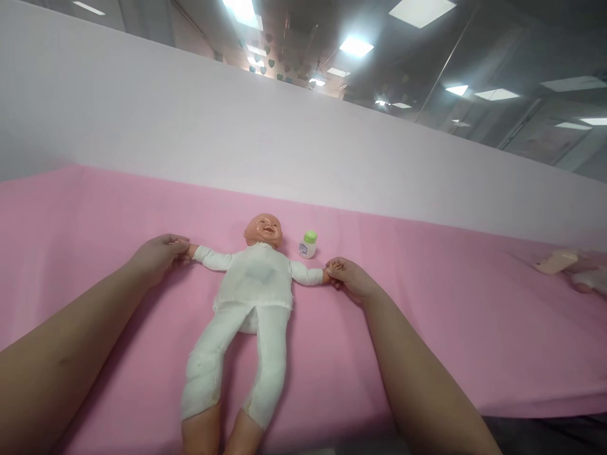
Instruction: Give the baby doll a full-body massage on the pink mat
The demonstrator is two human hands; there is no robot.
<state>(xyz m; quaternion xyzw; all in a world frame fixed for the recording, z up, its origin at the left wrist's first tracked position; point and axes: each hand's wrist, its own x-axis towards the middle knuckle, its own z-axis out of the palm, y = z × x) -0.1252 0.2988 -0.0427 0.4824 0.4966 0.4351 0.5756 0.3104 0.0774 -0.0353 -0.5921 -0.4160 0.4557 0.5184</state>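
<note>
Doll (253,287) flat on its back on the pink sheet (71,208), arms stretched wide — one doll hand in each of mine.

From the left: my left hand (156,256) is closed over the doll's hand at the end of its white sleeve, fingers curled around it, apparently to keep that arm straight out. The doll lies mid-sheet, head toward the white partition (142,126), bare feet toward me, dressed in a white suit. Just beside its head stands a small white bottle with a green cap (308,244), upright and apart from the doll. My right hand (348,277) pinches the other doll hand between fingertips — same outward pull, by my reading. Far right, a pale object (554,261) lies at the sheet's edge, too blurred to name.
</note>
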